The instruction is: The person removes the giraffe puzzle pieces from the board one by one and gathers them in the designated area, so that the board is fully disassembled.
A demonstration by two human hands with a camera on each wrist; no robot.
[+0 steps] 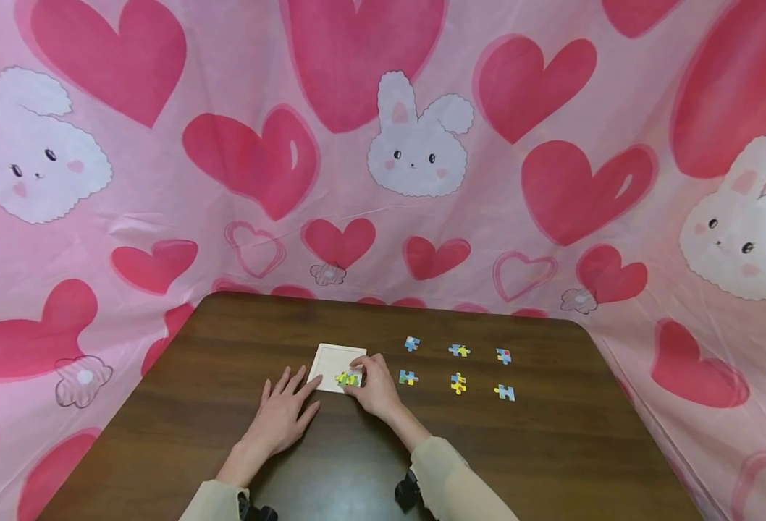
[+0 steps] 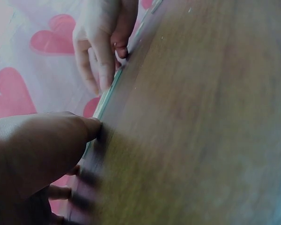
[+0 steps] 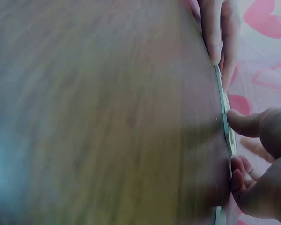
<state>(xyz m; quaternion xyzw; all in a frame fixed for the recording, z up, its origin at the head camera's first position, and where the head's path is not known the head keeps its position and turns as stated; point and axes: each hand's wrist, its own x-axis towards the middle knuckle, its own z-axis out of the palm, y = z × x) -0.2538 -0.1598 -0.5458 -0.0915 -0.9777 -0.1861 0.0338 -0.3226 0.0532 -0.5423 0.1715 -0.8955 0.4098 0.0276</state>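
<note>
A small white puzzle tray [image 1: 331, 356] lies on the brown table, with yellow-green puzzle pieces [image 1: 346, 378] in its lower right part. My right hand [image 1: 376, 387] bends over that corner, index finger and thumb curled about a piece there; the hand hides part of it. My left hand [image 1: 282, 418] lies palm down with spread, straight fingers, and its index fingertip touches the tray's left edge. In the left wrist view, the left thumb [image 2: 91, 127] is beside the thin tray edge. The right wrist view shows the right thumb [image 3: 243, 123] at the tray's rim.
Several loose puzzle pieces stand apart in two rows to the tray's right, among them a blue-and-green piece [image 1: 408, 377], a yellow one [image 1: 457, 383] and a blue one [image 1: 504, 392]. Behind the table [image 1: 552, 434] hangs a pink cloth [image 1: 357, 210] with hearts and rabbits.
</note>
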